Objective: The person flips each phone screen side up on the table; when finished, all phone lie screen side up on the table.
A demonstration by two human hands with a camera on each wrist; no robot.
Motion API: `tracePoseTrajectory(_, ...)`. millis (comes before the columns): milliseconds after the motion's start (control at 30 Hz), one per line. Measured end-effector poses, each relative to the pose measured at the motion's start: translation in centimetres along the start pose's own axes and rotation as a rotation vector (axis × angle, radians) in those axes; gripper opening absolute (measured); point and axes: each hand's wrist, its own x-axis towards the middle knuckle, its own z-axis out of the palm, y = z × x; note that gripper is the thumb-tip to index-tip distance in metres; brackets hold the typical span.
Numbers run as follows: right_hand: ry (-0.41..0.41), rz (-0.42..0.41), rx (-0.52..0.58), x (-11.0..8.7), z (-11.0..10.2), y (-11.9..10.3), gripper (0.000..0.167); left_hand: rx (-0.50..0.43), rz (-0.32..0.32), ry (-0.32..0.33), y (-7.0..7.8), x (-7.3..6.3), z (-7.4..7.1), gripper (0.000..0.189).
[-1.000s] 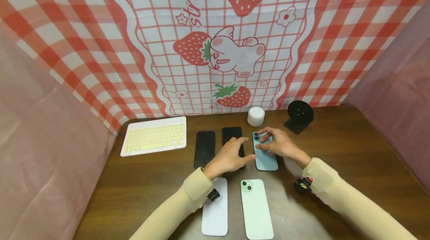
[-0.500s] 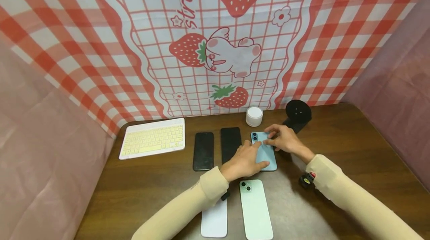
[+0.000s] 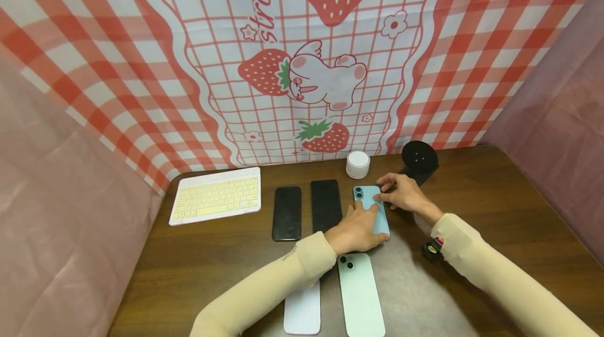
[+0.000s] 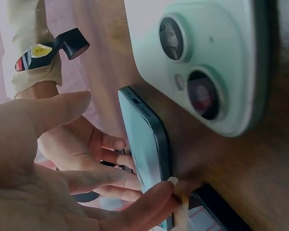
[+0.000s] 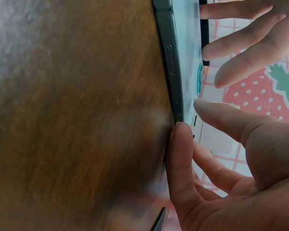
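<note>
A light blue phone [image 3: 370,194] lies on the table with its camera side up. My left hand [image 3: 356,228] reaches over it from the left, fingers fairly straight. In the left wrist view, one fingertip [image 4: 168,186] touches the phone's long side edge, while the thumb is apart from it. My right hand [image 3: 406,193] is at the upper right edge of the phone. In the right wrist view, its index finger [image 5: 181,139] meets the side edge and the thumb [image 5: 214,113] bends over the back; whether the thumb presses is hard to tell.
Two black phones [image 3: 287,214] lie to the left, one partly behind my left hand. Nearer are a pale green phone [image 3: 362,295] and a white phone [image 3: 302,313] partly under my left sleeve. A keyboard [image 3: 217,195], white cylinder [image 3: 358,165] and black round-headed stand [image 3: 419,158] stand farther back.
My left hand has moved right, from over the black phone onto the light blue phone. My right hand has shifted right from its camera end to its right edge. The phone looks unmoved.
</note>
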Motion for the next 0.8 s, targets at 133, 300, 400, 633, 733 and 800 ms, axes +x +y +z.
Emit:
tracePoseTrajectory(133, -0.014, -0.001, -0.008, 0.3, -0.2, 0.1, 0.048, 0.091, -0.004, 0.025, 0.7, 0.5, 0.3, 0.076)
tracePoseTrajectory(300, -0.033, 0.003, -0.029, 0.4, -0.3, 0.1, 0.045, 0.217, -0.06, 0.034, 1.9, 1.0, 0.9, 0.079)
tracePoseTrajectory(400, -0.035, 0.014, -0.021, 0.5, -0.3, 0.1, 0.041, 0.265, -0.085, 0.051, 2.4, 1.0, 1.3, 0.081)
tracePoseTrajectory(633, -0.024, 0.025, -0.003, 0.6, -0.3, 0.0, 0.037, 0.317, -0.103, 0.092, 3.0, 1.2, 1.8, 0.086)
tracePoseTrajectory(733, -0.021, 0.031, 0.002, 0.6, -0.3, 0.0, 0.036, 0.335, -0.102, 0.097, 3.0, 1.3, 1.9, 0.087)
tracePoseTrajectory(800, -0.024, 0.031, 0.004, 0.6, -0.3, 0.1, 0.036, 0.35, -0.096, 0.099, 2.9, 1.4, 1.9, 0.086)
